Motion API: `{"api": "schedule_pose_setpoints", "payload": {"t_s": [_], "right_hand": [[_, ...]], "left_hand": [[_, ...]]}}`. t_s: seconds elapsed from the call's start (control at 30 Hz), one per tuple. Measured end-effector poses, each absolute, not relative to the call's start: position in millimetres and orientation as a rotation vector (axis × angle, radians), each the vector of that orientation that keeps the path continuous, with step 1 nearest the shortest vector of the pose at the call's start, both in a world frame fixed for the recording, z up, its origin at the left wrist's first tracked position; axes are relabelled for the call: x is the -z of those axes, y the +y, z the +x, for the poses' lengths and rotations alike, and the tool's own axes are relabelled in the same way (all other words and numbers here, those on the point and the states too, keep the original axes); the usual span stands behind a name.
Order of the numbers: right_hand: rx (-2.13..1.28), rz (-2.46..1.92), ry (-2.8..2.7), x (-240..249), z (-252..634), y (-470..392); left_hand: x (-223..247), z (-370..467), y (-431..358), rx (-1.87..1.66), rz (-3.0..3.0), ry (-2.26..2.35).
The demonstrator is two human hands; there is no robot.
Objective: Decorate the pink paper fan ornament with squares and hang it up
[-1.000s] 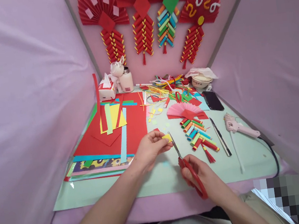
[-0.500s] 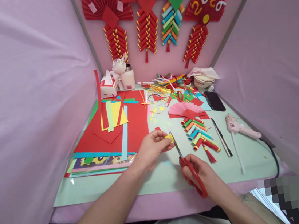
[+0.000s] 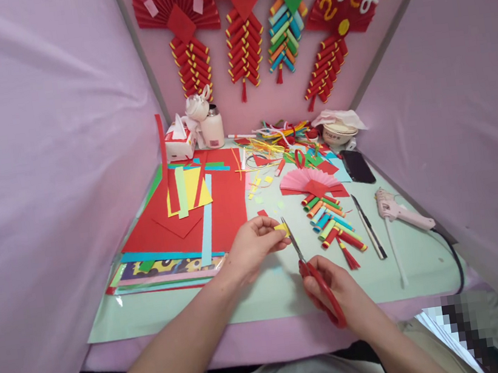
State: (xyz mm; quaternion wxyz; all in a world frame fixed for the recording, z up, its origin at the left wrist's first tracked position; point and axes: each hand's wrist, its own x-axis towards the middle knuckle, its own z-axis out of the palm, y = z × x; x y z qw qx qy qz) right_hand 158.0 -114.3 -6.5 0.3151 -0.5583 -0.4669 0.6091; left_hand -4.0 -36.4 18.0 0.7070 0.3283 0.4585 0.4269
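Between the fingertips of my left hand (image 3: pixel 259 243) is a small piece of yellow paper (image 3: pixel 281 228). My right hand (image 3: pixel 333 285) is closed round the red handles of a pair of scissors (image 3: pixel 322 293). Their blades point up and away from me, right at the paper's right edge; I cannot tell how far apart they are. To the right of the blades lies a paper firecracker ornament (image 3: pixel 329 219) with a pink folded fan (image 3: pixel 307 180) on top, coloured paper rolls and a red tassel (image 3: pixel 350 257).
Red paper sheets (image 3: pixel 229 213) and strips cover the left side. A craft knife (image 3: pixel 368 226), a glue gun (image 3: pixel 401 210) and a phone (image 3: pixel 358 166) lie at right. Behind are a tissue box (image 3: pixel 180 143), a bottle (image 3: pixel 213 131), pipe cleaners (image 3: pixel 285 133) and a bowl (image 3: pixel 338 134).
The view has shifted very slightly. Both hands, the scissors and the yellow paper keep practically the same positions.
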Motion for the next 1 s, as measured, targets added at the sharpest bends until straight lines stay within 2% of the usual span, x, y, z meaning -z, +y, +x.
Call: {"api": "schedule_pose_setpoints", "payload": {"t_s": [0.77, 1.0], "right_hand": [[-1.607, -1.536, -1.221, 1.0, 157.7, -115.4], [-1.603, -1.521, -1.209, 9.4, 168.8, -117.4]], "left_hand": [[-20.6, -4.1, -37.1, -0.912, 0.744, 1.036], [-10.7, -6.3, -33.2, -0.958, 0.967, 1.121]]}}
